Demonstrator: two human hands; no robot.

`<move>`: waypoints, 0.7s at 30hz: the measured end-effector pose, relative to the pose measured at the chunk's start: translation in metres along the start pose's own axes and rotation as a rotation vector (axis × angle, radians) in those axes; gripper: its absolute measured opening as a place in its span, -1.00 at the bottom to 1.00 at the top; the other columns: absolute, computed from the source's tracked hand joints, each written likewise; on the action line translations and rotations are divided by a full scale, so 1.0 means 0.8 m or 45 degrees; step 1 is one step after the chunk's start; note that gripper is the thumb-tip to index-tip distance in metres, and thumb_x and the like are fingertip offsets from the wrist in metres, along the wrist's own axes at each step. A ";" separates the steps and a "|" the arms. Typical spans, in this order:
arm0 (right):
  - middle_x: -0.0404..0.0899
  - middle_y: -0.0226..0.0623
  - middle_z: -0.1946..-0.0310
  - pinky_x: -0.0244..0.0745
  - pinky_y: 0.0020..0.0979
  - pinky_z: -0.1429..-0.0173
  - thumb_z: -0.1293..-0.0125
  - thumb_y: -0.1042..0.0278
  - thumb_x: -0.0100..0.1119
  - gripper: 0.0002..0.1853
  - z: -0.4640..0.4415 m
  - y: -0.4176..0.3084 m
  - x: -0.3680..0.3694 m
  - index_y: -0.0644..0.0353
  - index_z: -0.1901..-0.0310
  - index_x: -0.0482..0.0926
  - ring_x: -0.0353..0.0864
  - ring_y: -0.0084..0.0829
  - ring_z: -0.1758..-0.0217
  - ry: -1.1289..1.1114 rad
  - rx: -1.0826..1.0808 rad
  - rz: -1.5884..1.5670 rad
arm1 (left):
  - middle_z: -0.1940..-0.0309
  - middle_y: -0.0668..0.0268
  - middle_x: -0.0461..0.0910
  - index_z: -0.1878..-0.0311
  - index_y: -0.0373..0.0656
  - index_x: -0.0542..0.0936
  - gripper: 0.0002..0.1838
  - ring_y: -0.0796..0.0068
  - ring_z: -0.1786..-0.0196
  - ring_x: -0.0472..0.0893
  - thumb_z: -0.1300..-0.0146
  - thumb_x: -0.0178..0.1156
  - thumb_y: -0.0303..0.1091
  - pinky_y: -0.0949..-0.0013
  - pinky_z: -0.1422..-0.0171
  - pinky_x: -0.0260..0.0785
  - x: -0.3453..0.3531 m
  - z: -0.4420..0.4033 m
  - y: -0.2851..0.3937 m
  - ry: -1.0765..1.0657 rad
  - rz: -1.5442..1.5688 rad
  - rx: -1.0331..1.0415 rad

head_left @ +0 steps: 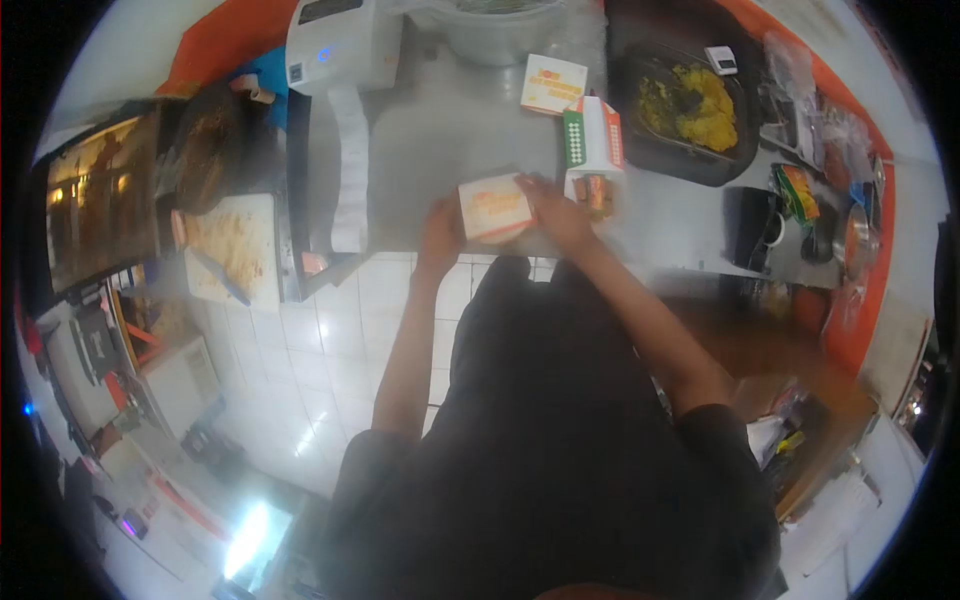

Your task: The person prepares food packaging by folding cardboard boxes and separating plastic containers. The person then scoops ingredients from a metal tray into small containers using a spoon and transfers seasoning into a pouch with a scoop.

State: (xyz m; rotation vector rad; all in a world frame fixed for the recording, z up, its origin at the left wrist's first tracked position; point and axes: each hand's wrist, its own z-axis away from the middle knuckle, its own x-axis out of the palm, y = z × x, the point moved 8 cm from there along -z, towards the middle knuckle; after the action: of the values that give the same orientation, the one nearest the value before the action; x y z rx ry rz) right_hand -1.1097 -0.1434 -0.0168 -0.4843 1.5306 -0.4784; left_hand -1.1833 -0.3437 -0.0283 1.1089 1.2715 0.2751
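Between both hands, at the front edge of the steel counter (pixel 440 130), is a small white food box (pixel 495 207) with orange print on top. My left hand (pixel 442 235) grips its left side. On its right side, near the upper corner, my right hand (pixel 555 212) is closed. Just beyond my right hand stands a white, green and orange carton (pixel 594 140), with small brown packets (pixel 594 192) at its near end. A second printed box (pixel 553 84) lies behind it.
A label printer (pixel 340 50) trails a long paper strip (pixel 350 170). Left is a cutting board (pixel 235 250) with a knife (pixel 220 277). At the right are a dark tray (pixel 655 165) of yellow food (pixel 705 110) and a black mug (pixel 750 228).
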 end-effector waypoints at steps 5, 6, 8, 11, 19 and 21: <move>0.61 0.00 0.36 0.61 -0.04 0.23 -0.32 0.50 0.00 -0.16 0.013 -0.009 0.003 -0.23 -0.59 -0.03 0.70 0.02 0.30 -0.487 0.252 0.138 | 0.16 -0.02 0.66 -0.09 -0.33 0.47 -0.64 0.00 0.14 0.67 -0.34 0.23 -0.31 0.11 0.11 0.52 -0.013 0.028 -0.024 -0.156 -0.039 -0.489; 0.59 0.02 0.48 0.61 -0.01 0.21 -0.34 0.52 -0.03 -0.19 0.014 -0.011 0.000 -0.16 -0.59 -0.02 0.71 0.04 0.29 -0.351 0.189 0.003 | 0.16 -0.02 0.66 -0.09 -0.33 0.47 -0.64 0.00 0.14 0.67 -0.34 0.23 -0.31 0.11 0.11 0.52 -0.019 0.026 -0.002 -0.165 -0.039 -0.479; 0.61 0.01 0.40 0.65 -0.05 0.19 -0.40 0.45 -0.03 -0.24 0.012 -0.005 0.010 -0.10 -0.59 -0.03 0.72 -0.02 0.25 -0.326 0.189 -0.192 | 0.29 0.10 0.67 -0.15 -0.30 0.42 -0.52 0.44 0.44 0.63 -0.42 0.23 -0.10 0.47 0.48 0.38 -0.008 0.043 0.025 -0.363 0.438 -1.014; 0.63 -0.04 0.22 0.72 -0.16 0.14 -0.47 0.31 0.04 -0.30 0.010 0.000 0.016 0.01 -0.57 0.00 0.73 -0.14 0.15 -0.277 0.385 -0.872 | 0.31 0.12 0.66 -0.17 -0.29 0.36 -0.42 0.53 0.52 0.58 -0.35 0.32 -0.04 0.51 0.58 0.25 0.011 0.061 0.008 -0.199 0.614 -1.047; 0.55 -0.02 0.05 0.71 -0.34 0.06 -0.28 0.31 0.42 -0.36 0.046 0.017 0.042 0.38 -0.25 0.28 0.66 -0.32 0.05 0.065 1.046 -1.683 | 0.30 0.26 0.60 -0.16 -0.27 0.37 -0.33 0.59 0.35 0.47 -0.21 0.47 -0.04 0.48 0.38 0.28 0.019 0.080 -0.042 -0.068 0.542 -1.095; 0.54 -0.05 0.04 0.61 -0.37 0.02 -0.23 0.27 0.46 -0.33 0.052 0.030 0.051 0.41 -0.21 0.30 0.63 -0.35 0.09 0.006 1.028 -1.253 | 0.21 0.19 0.59 -0.21 -0.28 0.33 -0.25 0.51 0.21 0.52 -0.17 0.50 -0.04 0.42 0.27 0.38 0.019 0.079 -0.037 0.034 0.494 -1.013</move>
State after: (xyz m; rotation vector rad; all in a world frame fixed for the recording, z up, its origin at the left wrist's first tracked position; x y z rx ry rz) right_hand -1.0688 -0.1474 -0.0641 -0.5560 0.8842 -1.7606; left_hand -1.1355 -0.3796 -0.0677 0.6405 0.8227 0.9945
